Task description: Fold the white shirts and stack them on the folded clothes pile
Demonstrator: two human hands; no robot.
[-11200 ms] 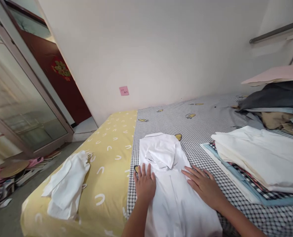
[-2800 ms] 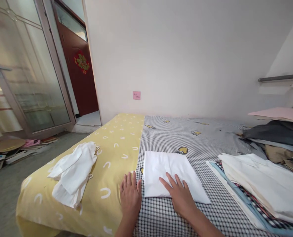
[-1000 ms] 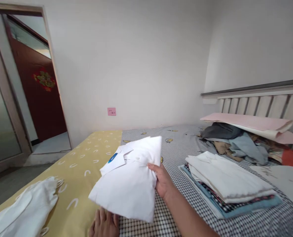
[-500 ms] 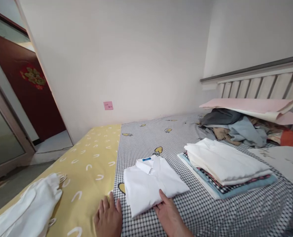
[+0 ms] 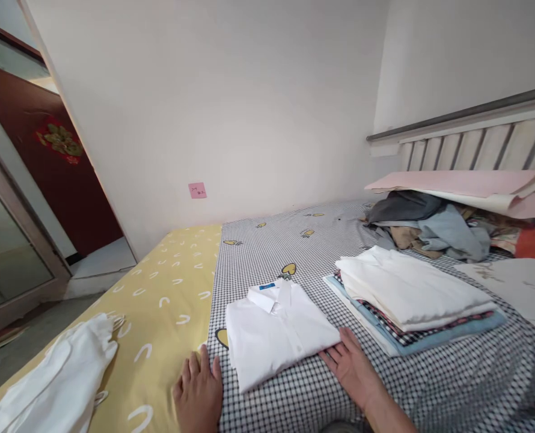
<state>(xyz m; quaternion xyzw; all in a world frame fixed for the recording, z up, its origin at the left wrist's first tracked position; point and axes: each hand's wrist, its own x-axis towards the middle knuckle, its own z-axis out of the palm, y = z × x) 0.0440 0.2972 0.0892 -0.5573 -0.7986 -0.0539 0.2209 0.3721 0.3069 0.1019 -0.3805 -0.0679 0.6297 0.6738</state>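
A neatly folded white shirt (image 5: pixel 279 337) lies on the black-and-white checked sheet, collar away from me and a blue label inside the neck. My left hand (image 5: pixel 198 388) rests flat on the bed left of the shirt, fingers spread and apart from it. At the shirt's near right corner, my right hand (image 5: pixel 353 367) touches the edge with fingers extended, palm turned partly up. Some of its fingertips are hidden by the corner.
To the right sits a stack of folded clothes (image 5: pixel 412 294), white on top. Behind it, rumpled clothes (image 5: pixel 452 231) lie under pink sheets (image 5: pixel 461 182). A white garment (image 5: pixel 64 379) lies on the yellow cloth (image 5: pixel 159 313) at left. A radiator (image 5: pixel 479 147) stands along the right wall.
My right hand has slid rightward along the shirt's near edge, from its middle to the right corner. The left hand stays in place. The shirt lies as before.
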